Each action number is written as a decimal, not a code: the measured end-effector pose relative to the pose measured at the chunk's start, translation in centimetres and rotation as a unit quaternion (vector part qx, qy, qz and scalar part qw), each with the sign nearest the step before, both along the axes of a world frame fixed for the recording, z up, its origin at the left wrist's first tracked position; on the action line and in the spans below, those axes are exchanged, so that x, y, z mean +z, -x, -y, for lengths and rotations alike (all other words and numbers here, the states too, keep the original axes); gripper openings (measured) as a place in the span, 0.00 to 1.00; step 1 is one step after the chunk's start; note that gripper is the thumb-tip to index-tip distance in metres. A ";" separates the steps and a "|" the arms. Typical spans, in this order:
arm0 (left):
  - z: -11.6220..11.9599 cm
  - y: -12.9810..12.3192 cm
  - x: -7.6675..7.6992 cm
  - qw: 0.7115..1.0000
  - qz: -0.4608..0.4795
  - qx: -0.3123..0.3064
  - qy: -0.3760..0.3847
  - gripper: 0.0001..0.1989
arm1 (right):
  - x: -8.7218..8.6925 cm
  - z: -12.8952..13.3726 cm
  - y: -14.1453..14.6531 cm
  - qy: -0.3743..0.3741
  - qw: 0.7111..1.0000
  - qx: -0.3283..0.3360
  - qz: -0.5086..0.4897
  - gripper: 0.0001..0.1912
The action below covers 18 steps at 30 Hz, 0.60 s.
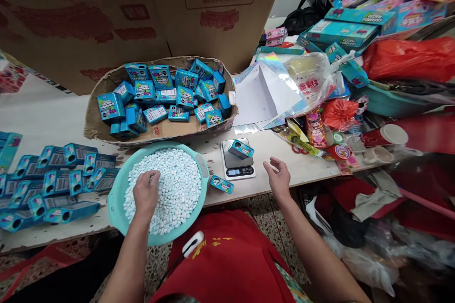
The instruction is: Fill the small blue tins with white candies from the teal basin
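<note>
My left hand (145,194) is over the turquoise basin (113,199), against the heap of small white and pale blue candies (181,180). Its fingers are curled together, and what they hold, if anything, is hidden. My right hand (279,177) is held to the right of a digital kitchen scale (227,151), fingers apart and holding nothing. On the scale's plate lies a small blue candy box (241,149) with a round hole in its end. Another blue candy box (222,184), with white candy showing at its hole, lies between the basin and the scale.
Behind the basin, a cut-down cardboard tray (159,133) holds several blue boxes. More holed boxes (57,182) lie in rows at left. A large carton (213,19) stands at the back. Papers (256,94), plastic bags, scissors (300,149) and a paper cup (387,135) clutter the right.
</note>
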<state>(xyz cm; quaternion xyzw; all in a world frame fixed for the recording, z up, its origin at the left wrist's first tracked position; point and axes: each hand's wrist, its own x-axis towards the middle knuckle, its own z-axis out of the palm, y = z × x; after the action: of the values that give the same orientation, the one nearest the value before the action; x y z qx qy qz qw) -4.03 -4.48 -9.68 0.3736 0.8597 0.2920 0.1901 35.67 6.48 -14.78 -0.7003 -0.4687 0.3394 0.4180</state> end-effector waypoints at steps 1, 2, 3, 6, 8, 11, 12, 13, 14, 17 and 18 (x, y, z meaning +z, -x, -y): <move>-0.1 0.0 0.2 0.998 0.055 0.031 -0.009 0.10 | -0.1 0.0 0.0 0.003 1.000 0.000 -0.003 0.22; -0.3 0.0 0.4 0.990 0.119 0.066 -0.024 0.10 | -0.1 0.0 0.1 0.004 1.000 0.002 -0.005 0.22; -0.4 -0.1 0.7 0.975 0.190 0.104 -0.045 0.11 | -0.1 0.0 0.2 0.005 1.000 0.004 -0.007 0.22; -0.6 -0.4 1.5 0.871 0.434 0.201 -0.113 0.10 | -0.2 -0.1 0.5 0.005 1.000 0.012 -0.011 0.22; -0.6 -0.5 2.0 0.766 0.583 0.236 -0.134 0.05 | -0.2 -0.2 0.7 0.005 1.000 0.018 -0.014 0.22; -0.4 -0.8 2.7 0.661 0.689 0.264 -0.135 0.06 | -0.2 -0.4 0.9 0.005 1.000 0.025 -0.017 0.22; -0.3 -0.9 2.8 0.650 0.697 0.272 -0.131 0.08 | -0.3 -0.5 0.9 0.004 0.999 0.027 -0.018 0.22; -0.4 -1.0 3.0 0.645 0.701 0.276 -0.127 0.09 | -0.3 -0.6 1.0 0.005 0.999 0.029 -0.019 0.22; -0.4 -1.1 3.2 0.643 0.703 0.278 -0.126 0.09 | -0.4 -0.7 1.0 0.005 0.999 0.031 -0.020 0.22; -0.8 -1.5 3.5 0.652 0.685 0.285 -0.155 0.08 | -0.5 -1.1 1.2 0.005 0.999 0.037 -0.023 0.23; -0.9 -1.7 3.5 0.661 0.673 0.291 -0.158 0.07 | -0.4 -1.2 1.3 0.005 0.999 0.039 -0.025 0.23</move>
<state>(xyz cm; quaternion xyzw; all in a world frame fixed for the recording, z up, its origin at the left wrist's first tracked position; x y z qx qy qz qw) -2.34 -3.55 -6.22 -0.1698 0.5025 0.6361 0.5604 34.34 7.65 -15.22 -0.6750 -0.4837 0.3753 0.4119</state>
